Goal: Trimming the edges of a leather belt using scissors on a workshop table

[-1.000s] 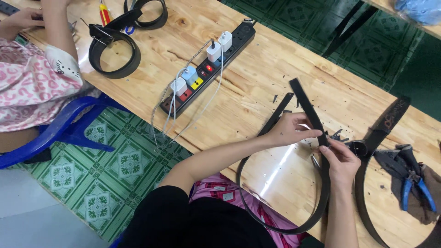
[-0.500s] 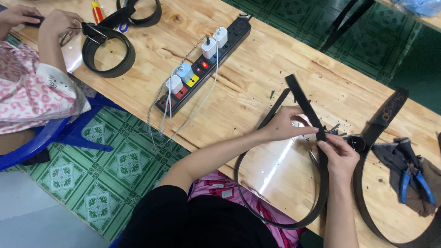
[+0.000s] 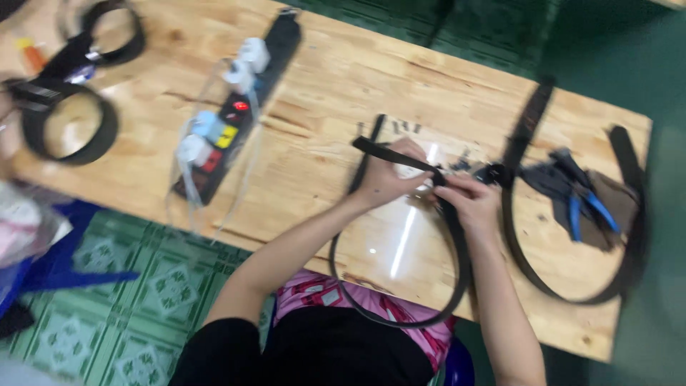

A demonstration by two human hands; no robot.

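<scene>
So I'm at a long pale wooden table (image 3: pixel 336 93), plank-style with visible grain, and it runs across the whole frame at a slant. The floor below is green patterned tile (image 3: pixel 121 314), showing at the lower left and again along the top right. The shot is pretty blurry from movement, so small details are mushy.

My left hand (image 3: pixel 386 179) is pinched around the free end of a black belt (image 3: pixel 400 314), thumb and fingers pressed together on the strap near the middle of the frame. My right hand (image 3: pixel 475 200) is closed on the same belt just beside it, fingers curled down over the strap. The belt loops from my hands toward the near table edge and hangs over my pink patterned clothing (image 3: pixel 357 304).

Right of my hands lies a second belt (image 3: pixel 572 293), brownish, in a big loop, with blue-handled pliers (image 3: pixel 586 211) inside it. In the left half sits a black power strip (image 3: pixel 236 114) with white plugs and clear cords. Upper left has more coiled black belts (image 3: pixel 68 136). A blue plastic chair (image 3: pixel 50 264) shows at the lower left.
</scene>
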